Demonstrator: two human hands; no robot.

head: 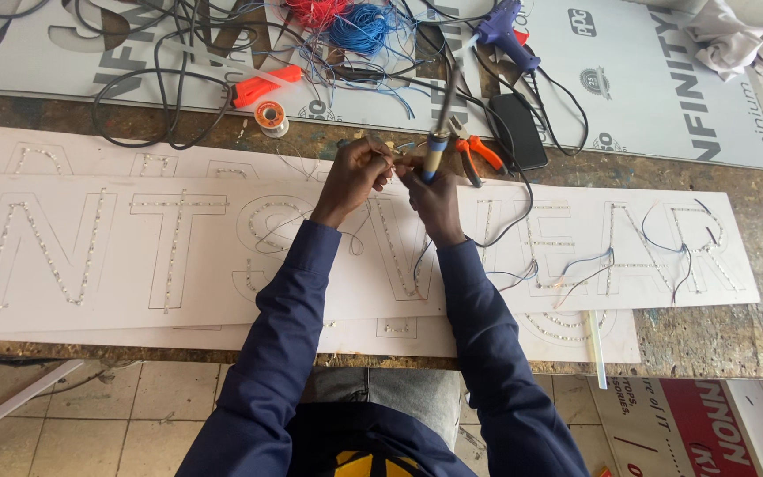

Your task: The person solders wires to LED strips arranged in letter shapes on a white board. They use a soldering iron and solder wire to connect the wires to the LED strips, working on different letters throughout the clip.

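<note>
My left hand (357,172) pinches thin wires near the top edge of a long white sign panel (134,256) with cut-out letters lined with small lights. My right hand (427,190) grips a soldering iron (439,132) with a blue and yellow handle, held upright, its cable running away over the bench. The two hands meet just above the panel's middle letters. Both arms wear dark blue sleeves.
Orange-handled pliers (479,152) and a black phone (520,131) lie just right of my hands. Further back are a solder spool (269,116), an orange tool (262,86), a purple glue gun (503,31), red and blue wire bundles and black cables.
</note>
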